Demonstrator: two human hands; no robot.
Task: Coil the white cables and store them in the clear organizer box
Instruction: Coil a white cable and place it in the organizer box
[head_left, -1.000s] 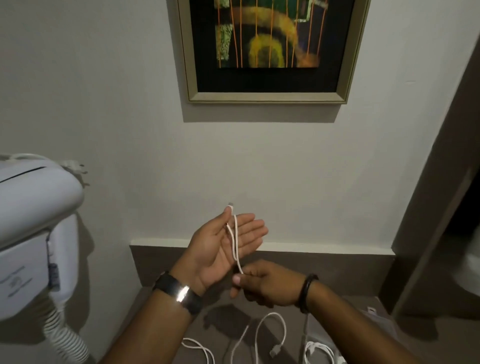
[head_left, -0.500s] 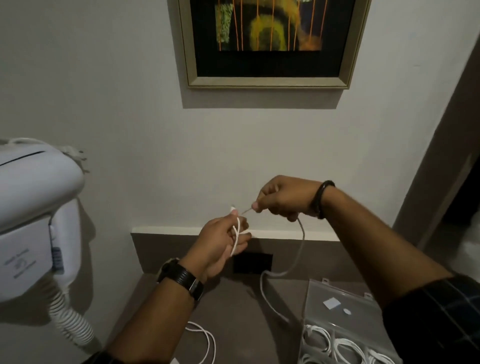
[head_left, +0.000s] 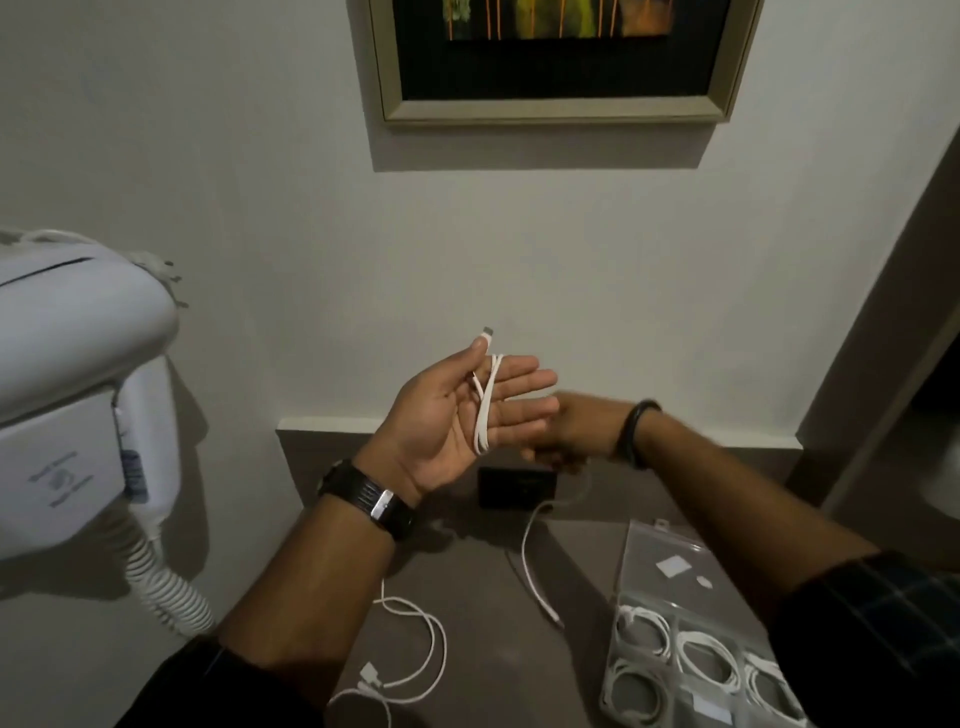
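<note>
My left hand (head_left: 457, 415) is held palm up with its fingers stretched out, and a white cable (head_left: 485, 402) is looped over them, its plug end sticking up by the thumb. My right hand (head_left: 566, 434) is blurred just behind the left fingers, closed on the same cable, whose free end trails down to the counter (head_left: 535, 566). The clear organizer box (head_left: 670, 613) lies open at the lower right with several coiled white cables in its compartments. Another loose white cable (head_left: 415, 654) lies on the counter below my left forearm.
A white wall-mounted hair dryer (head_left: 78, 395) with a spiral cord hangs on the left. A framed picture (head_left: 556, 57) is on the wall above. A dark socket plate (head_left: 517, 486) sits at the back of the brown counter (head_left: 483, 623). A doorway opens on the right.
My right hand came down from above the left fingers to behind them, carrying the cable round. My left hand opened from a loose curl to flat fingers. The view tilted down.
</note>
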